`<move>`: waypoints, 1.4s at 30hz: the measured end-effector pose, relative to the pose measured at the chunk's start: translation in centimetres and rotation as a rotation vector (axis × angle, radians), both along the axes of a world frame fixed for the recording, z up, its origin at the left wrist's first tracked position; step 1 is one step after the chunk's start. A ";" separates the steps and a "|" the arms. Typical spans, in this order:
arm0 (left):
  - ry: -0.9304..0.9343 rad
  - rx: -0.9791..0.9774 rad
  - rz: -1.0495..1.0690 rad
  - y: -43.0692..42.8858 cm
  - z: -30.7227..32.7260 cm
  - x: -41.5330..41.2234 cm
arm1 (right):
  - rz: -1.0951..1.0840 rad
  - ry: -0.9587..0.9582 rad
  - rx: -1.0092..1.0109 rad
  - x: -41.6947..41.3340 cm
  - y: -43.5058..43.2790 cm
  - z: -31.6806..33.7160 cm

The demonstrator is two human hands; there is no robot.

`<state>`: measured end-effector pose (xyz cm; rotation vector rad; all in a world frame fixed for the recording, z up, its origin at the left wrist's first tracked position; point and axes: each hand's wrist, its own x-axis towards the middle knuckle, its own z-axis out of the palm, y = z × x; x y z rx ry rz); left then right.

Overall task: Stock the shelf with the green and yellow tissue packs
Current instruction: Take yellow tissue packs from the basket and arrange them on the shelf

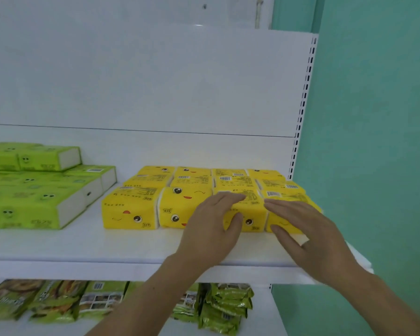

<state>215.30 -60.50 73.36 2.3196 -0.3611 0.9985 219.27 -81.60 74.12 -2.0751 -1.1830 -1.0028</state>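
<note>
Shelf [58, 248]: white, upper tier, well filled.

Green tissue packs [34, 190]: stacked in layers, far to the left of the fingers and well apart from them. Nothing is touching them.

Yellow tissue packs [192, 187]: laid as a tight block in one layer, four across and about three rows deep. The front row is directly under the fingers.

Snack bags [58, 301] are seen on the tier below, under the wrists. They are not part of the job.

Left hand [211, 229] is laid on the third front pack [252, 204]. Its fingers [226, 198] are flat over the top edge and the thumb is against the front face.

Right hand [308, 234] is laid the same way on the end pack [285, 224], next to the teal wall [374, 141]. Its fingers [284, 207] are straight and close together on top, with the thumb low on the front.

No pack is lifted and neither hand is closed into a real grip; the packs are only pressed.

Step is judged as the final seating and squaring of the front yellow row. Stocking looks nearly complete.

Next move: a light, even push away from the palms is called for, to close the gap to the row behind. The two faces should be brought flush with the packs left of the fingers. Soft wrap is expected to dent, so low force is advised. The end pack overhangs towards the shelf edge on the right, so it should be nudged leftward.
</note>
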 end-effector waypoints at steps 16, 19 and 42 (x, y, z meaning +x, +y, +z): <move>0.216 -0.598 0.409 13.8 -17.2 -23.7 | 0.619 0.945 -0.398 -13.9 21.7 -21.3; 0.385 -0.856 0.560 17.1 -22.7 -27.9 | 0.606 1.059 -0.559 -16.3 26.0 -26.4; 0.977 -1.662 0.921 32.4 -70.1 -43.5 | 0.186 1.481 -1.305 -34.5 42.2 -80.5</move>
